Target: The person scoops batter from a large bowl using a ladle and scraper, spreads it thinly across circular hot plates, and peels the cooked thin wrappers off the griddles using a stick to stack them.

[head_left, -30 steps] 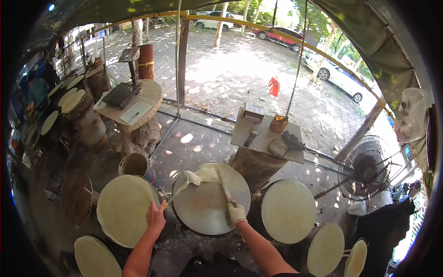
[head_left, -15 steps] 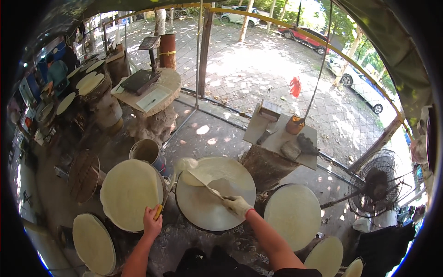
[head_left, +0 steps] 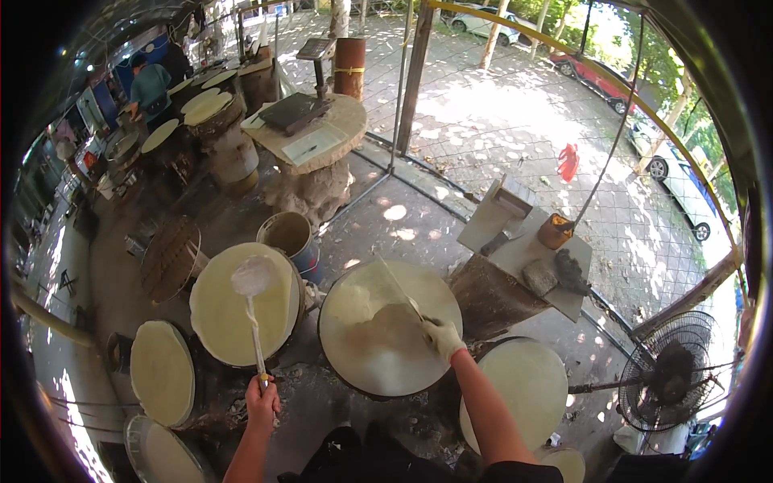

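My left hand (head_left: pixel 262 402), bare, is closed round the handle of a ladle (head_left: pixel 254 275). Its batter-coated bowl is over the left round griddle, which carries a wide pale sheet of batter (head_left: pixel 221 322). A white glove with a red cuff covers my right hand (head_left: pixel 444 338), whose fingers grip a long thin scraper (head_left: pixel 398 282). The scraper's blade reaches across the middle griddle (head_left: pixel 382 370). Pale batter (head_left: pixel 350 298) coats the far part of that griddle, while its near part shows bare grey-brown metal.
More batter-covered griddles stand at left (head_left: pixel 163 374) and right (head_left: pixel 515 394). Behind the middle one is a bucket (head_left: pixel 288 235). A block-borne board (head_left: pixel 555 258) holds an orange pot (head_left: pixel 555 231). A caged fan (head_left: pixel 668 370) is at right; a scale (head_left: pixel 299 113) rests on a stone table. A person (head_left: pixel 149 84) works far left.
The ladle has gone from over the middle griddle to the left griddle. Batter on the middle griddle has changed shape, and the scraper has turned. The whole view has swung leftward.
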Available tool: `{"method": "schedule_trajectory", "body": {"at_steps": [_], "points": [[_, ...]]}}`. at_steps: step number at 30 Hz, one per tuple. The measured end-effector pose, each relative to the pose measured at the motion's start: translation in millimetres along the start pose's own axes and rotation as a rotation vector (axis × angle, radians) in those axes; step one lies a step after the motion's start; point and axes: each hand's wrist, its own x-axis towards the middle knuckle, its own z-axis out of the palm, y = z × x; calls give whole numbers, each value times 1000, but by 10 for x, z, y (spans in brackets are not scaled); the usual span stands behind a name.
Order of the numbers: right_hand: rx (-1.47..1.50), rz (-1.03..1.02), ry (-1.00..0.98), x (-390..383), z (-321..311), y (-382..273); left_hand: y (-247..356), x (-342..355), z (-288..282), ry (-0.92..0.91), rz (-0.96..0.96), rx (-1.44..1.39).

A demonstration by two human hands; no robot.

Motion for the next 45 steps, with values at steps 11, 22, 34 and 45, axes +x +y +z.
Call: {"method": "schedule_trajectory", "body": {"at_steps": [11, 22, 34, 45], "points": [[-223, 208, -323, -13, -480, 68, -187, -728, -229, 201, -68, -100], [-434, 316, -548, -197, -651, -15, -189, -1193, -101, 250, -29, -166], [-325, 230, -319, -554, -428, 279, -352, -1367, -381, 151, -100, -219], [532, 244, 8, -1898, 329, 1798, -269, -1163, -1507, -95, -199, -314]]}}
